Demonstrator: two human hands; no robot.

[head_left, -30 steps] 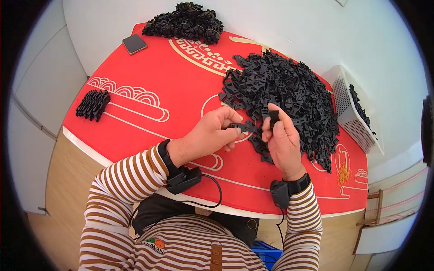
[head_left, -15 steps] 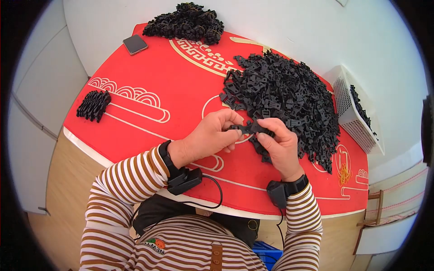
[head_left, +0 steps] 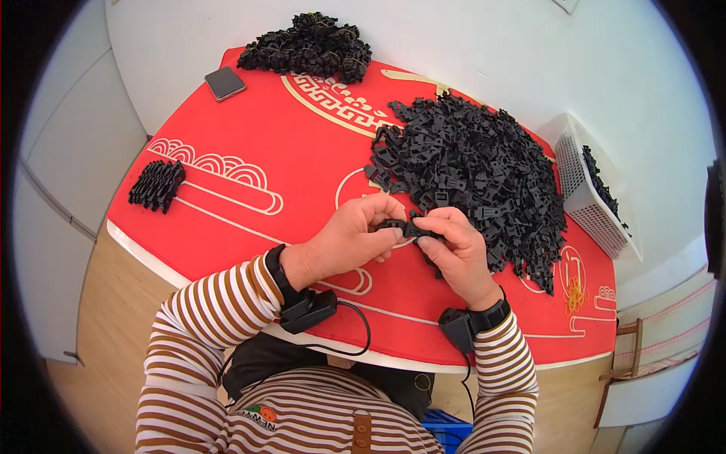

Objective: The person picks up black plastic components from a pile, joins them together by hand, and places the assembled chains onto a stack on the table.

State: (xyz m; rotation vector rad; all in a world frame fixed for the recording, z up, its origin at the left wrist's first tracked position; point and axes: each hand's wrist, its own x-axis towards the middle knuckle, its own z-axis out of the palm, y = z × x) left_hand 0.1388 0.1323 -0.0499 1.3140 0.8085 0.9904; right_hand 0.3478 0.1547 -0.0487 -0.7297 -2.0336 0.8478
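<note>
In front of the big pile, my left hand pinches a small black plastic clip between thumb and fingers. My right hand grips a second black plastic piece, and the two pieces meet end to end between my fingertips. Fingers cover much of both. Just beyond my hands a large heap of loose black plastic pieces spreads over the red tablecloth.
A joined row of black pieces lies at the left. Rubber-banded black bundles and a phone are at the back. A white basket holding black pieces stands at the right, near yellow rubber bands.
My right hand has moved left and slightly down, bringing its piece closer to my left hand. Less of the held pieces shows between the fingers.
</note>
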